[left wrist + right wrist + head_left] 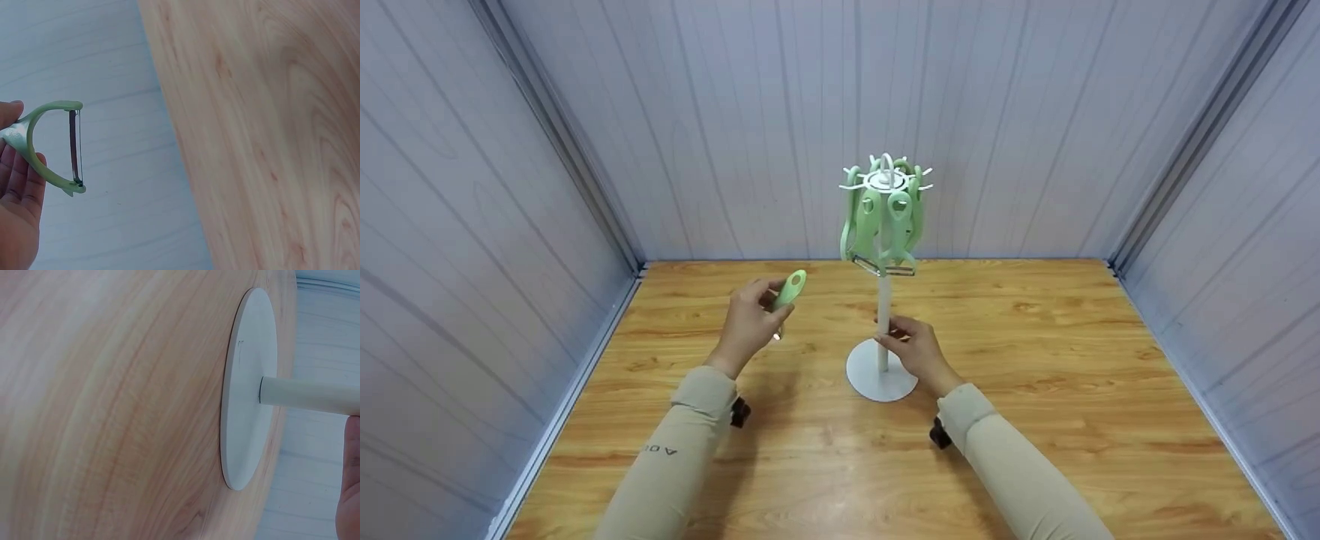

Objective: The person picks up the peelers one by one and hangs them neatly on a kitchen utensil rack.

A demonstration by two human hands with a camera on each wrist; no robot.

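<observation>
My left hand (748,319) holds a light green peeler (791,290), raised over the table to the left of a white stand. In the left wrist view the peeler's Y-shaped head (35,121) points away from the fingers, its metal blade (73,147) across the open end. The right hand (916,349) grips the white pole (883,298) low down, fingers and thumb around it. Below that hand the stand's round base (239,427) is flat on the table. Several green peelers (868,219) hang by their handle holes from hooks around the stand's top.
A wood-grain table (1035,337) spreads under both hands. Pale panel walls (735,112) rise at its back and both sides. At the top of the stand, a white loop (887,161) sticks up among the outward hooks.
</observation>
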